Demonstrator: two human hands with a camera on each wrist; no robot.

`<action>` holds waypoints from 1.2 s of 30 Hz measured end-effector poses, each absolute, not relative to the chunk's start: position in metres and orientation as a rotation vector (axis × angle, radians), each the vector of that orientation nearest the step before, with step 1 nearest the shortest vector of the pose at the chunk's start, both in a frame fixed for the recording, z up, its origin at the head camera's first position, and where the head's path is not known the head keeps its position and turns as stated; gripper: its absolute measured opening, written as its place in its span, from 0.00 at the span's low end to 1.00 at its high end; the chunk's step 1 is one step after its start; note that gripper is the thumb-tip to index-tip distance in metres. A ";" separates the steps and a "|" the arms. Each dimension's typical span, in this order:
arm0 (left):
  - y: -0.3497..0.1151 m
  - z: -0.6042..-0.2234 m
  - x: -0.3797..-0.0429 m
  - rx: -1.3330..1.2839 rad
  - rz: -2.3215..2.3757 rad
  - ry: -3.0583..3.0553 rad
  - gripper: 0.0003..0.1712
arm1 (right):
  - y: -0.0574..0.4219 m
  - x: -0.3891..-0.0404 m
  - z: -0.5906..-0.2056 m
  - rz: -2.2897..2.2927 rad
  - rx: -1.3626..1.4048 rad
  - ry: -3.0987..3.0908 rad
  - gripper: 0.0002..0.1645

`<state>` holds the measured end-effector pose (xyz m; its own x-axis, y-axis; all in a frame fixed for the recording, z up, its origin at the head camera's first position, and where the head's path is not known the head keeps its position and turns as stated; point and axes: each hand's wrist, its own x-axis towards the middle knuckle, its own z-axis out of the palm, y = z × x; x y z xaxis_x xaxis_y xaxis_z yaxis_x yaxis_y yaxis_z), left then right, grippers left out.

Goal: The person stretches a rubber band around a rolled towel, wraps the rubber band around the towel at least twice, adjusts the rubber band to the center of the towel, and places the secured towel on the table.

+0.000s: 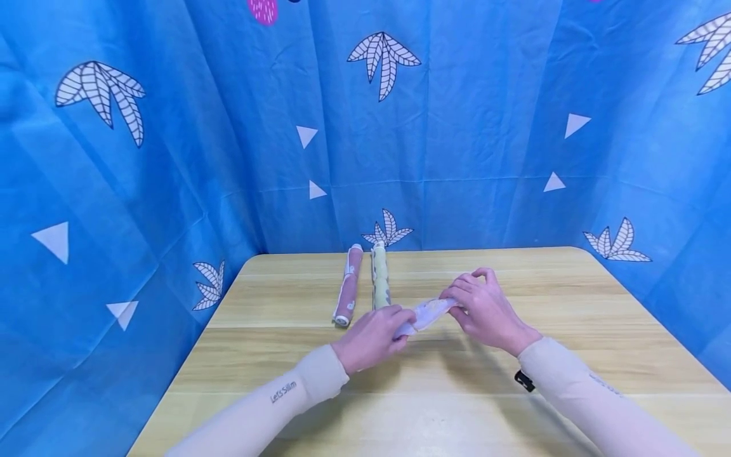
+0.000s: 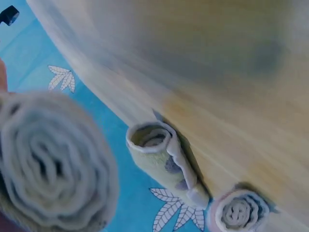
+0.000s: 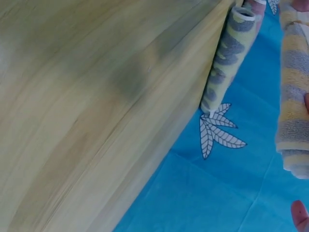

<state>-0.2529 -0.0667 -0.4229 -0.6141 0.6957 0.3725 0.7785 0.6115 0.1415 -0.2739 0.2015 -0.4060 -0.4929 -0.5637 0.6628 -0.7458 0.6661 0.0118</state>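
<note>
A rolled towel (image 1: 429,312) is held up above the table by both hands, one at each end. It looks pale lavender in the head view; in the right wrist view the towel roll (image 3: 294,96) shows yellow and grey stripes. My left hand (image 1: 372,337) grips its near left end, and the spiral of layers (image 2: 57,162) fills the left wrist view's lower left. At the far right end, my right hand (image 1: 487,311) pinches the roll between thumb and fingers. Behind the left hand lies a yellow-green rolled towel (image 1: 380,274), its near end partly hidden.
A mauve rolled towel (image 1: 349,285) lies left of the yellow-green one, roughly parallel. The wooden table (image 1: 274,355) meets a blue patterned curtain (image 1: 480,139) at the back and sides. A small black clip-like piece (image 1: 524,381) hangs by the right sleeve.
</note>
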 end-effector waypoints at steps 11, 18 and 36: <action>-0.075 -0.431 -0.258 -1.155 -0.488 -2.510 0.12 | 0.201 -0.277 -0.407 0.443 0.990 -2.235 0.13; -0.080 -0.429 -0.255 -1.022 -0.716 -2.647 0.08 | 0.206 -0.275 -0.406 0.480 0.960 -2.333 0.13; -0.084 -0.418 -0.264 -0.891 -1.780 -2.767 0.08 | 0.227 -0.279 -0.413 0.189 1.124 -1.978 0.29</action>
